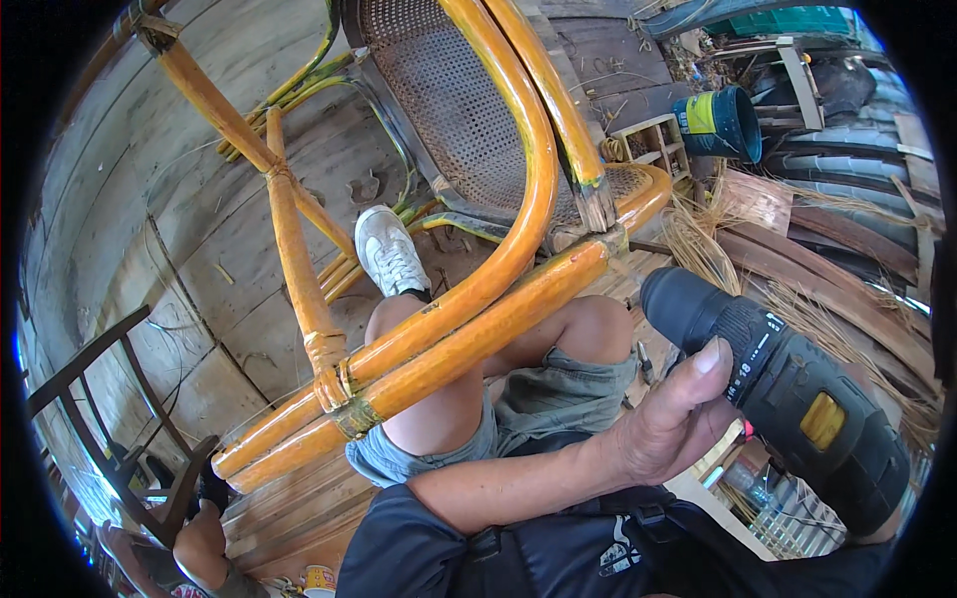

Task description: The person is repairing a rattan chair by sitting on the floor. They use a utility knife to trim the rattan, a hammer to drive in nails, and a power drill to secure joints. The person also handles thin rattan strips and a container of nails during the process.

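A black cordless drill (788, 399) with a yellow patch is held up at the right, its dark nose pointing up and left. My left hand (673, 419) reaches across my lap to it, thumb against the numbered collar and the other fingers curled beneath, partly hidden. Behind the drill's rear end shows a bit of skin of my right arm (890, 526); the drill body hides the right hand on its grip. A glossy orange rattan chair (478, 344) lies tilted over my legs, its doubled poles crossing in front of me. Its woven cane panel (449, 110) faces up beyond them.
A teal bucket (738, 125) and a small wooden compartment box (653, 145) stand at the far right. Loose fibre strands (703, 239) lie beside the drill. At left are a dark chair frame (130, 399) and another person's leg (199, 548). My white shoe (389, 249) rests on the floor.
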Available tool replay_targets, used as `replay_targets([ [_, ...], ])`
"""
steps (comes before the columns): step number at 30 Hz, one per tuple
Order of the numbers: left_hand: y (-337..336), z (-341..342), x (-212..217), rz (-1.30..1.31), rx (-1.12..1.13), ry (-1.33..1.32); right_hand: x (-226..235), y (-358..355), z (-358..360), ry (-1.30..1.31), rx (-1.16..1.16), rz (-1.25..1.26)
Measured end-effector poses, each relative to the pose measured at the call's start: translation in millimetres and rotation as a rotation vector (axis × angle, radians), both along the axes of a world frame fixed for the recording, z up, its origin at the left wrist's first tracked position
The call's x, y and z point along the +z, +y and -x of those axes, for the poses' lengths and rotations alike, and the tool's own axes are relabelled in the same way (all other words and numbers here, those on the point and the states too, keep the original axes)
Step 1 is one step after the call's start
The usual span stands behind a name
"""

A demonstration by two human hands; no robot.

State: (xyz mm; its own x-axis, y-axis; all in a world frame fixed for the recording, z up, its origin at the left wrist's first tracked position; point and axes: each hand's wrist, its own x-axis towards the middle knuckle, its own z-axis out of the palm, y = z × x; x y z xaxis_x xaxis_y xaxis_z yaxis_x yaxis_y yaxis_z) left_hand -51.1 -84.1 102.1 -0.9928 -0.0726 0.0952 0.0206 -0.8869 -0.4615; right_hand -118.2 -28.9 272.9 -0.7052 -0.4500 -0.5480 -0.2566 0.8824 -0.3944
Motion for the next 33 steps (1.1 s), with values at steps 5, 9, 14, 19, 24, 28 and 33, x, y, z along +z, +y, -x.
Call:
replay_targets([
  [5, 0, 1, 5, -0.024, -0.004, 0.015, 11, -1, -5, 0.027, -0.016, -0.035],
  [9, 2, 2, 2, -0.050, 0.006, 0.083, 12, -1, -5, 0.035, -0.014, -0.039],
  [14, -2, 2, 6, -0.044, 0.048, 0.063, 8, -3, -3, 0.037, 0.004, -0.029],
  [19, -1, 2, 6, -0.084, 0.133, 0.084, 3, -1, -4, 0.043, 0.009, -0.008],
  [24, 5, 4, -8, 0.005, 0.097, 0.177, -1, 20, -9, 0.065, -0.021, 0.089],
  [28, 15, 4, 4, 0.247, 0.002, 0.154, -6, 63, -26, 0.112, -0.099, 0.225],
  [33, 52, 0, -1, 0.537, -0.213, 0.139, -68, 139, -52, 0.114, -0.253, 0.410],
])
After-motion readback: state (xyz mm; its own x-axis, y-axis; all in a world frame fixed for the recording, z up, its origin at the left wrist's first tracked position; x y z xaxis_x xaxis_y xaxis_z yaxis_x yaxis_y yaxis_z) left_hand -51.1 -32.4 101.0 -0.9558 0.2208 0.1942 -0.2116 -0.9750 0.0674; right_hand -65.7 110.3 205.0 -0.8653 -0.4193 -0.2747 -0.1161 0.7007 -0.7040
